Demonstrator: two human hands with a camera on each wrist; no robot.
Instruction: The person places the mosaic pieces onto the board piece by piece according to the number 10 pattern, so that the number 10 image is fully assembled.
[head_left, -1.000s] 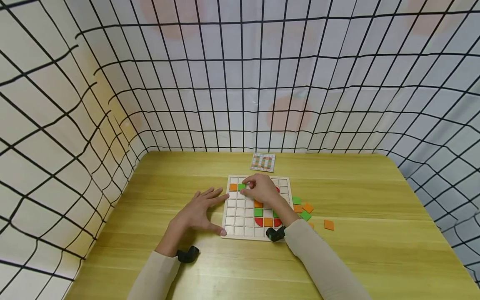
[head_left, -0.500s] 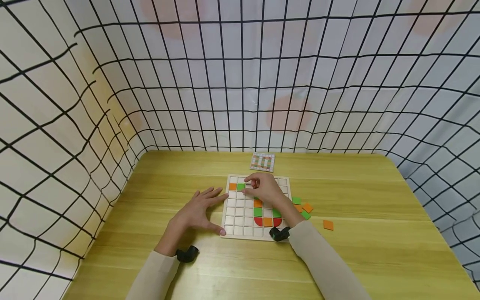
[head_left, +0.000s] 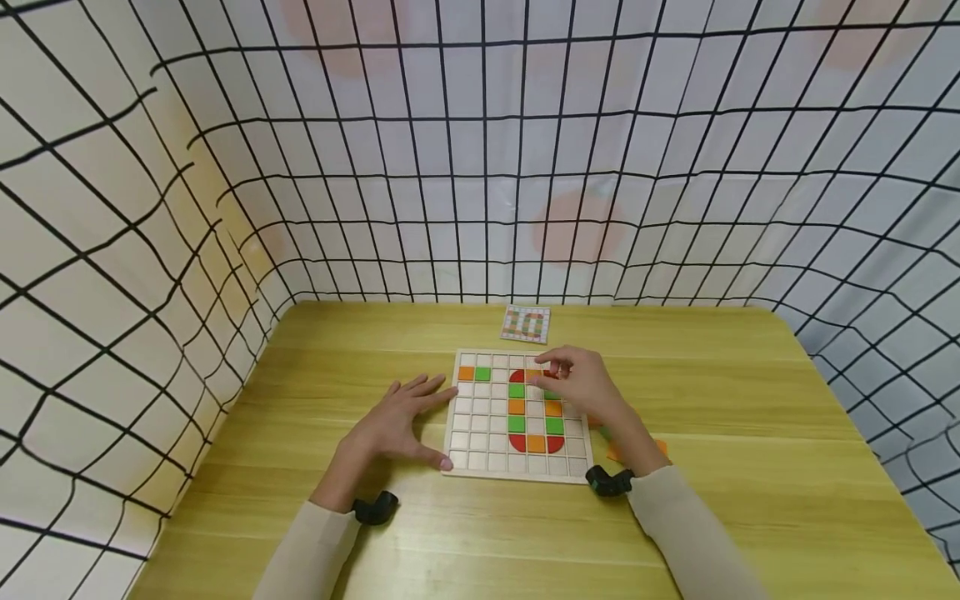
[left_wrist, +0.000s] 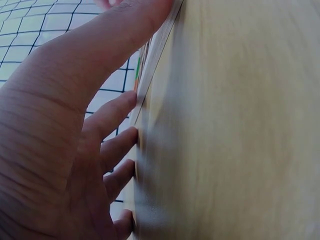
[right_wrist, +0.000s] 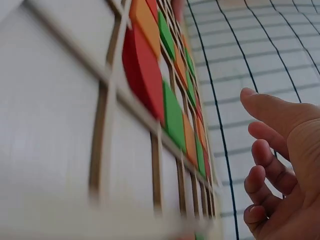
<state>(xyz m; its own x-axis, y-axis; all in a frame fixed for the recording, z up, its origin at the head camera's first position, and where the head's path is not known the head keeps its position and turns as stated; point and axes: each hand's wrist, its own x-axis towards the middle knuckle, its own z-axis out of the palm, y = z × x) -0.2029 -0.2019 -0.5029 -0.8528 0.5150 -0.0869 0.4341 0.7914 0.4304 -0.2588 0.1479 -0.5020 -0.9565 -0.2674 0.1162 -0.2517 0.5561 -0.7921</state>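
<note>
A white gridded board [head_left: 480, 425] lies on the wooden table. My left hand [head_left: 390, 421] is spread at its left side, with the thumb at the near corner and the index fingertip at the left edge. An orange tile [head_left: 467, 373] and a green tile [head_left: 482, 374] sit side by side in the board's upper left. Red rounded, green and orange tiles form a ring on the right half. Over the ring's far right corner hovers my right hand [head_left: 588, 379], partly hiding it. In the right wrist view its fingers [right_wrist: 272, 167] are loosely bent, with nothing between them and the thumb.
Behind the board lies a small pattern card [head_left: 525, 323] printed with coloured squares. Loose tiles [head_left: 614, 453] lie right of the board, partly hidden under my right forearm. A black wire mesh [head_left: 480, 175] stands around the table's back and sides.
My right hand has left the spot beside the green tile and moved right across the board, uncovering the ring's left side. The left hand has stayed in place.
</note>
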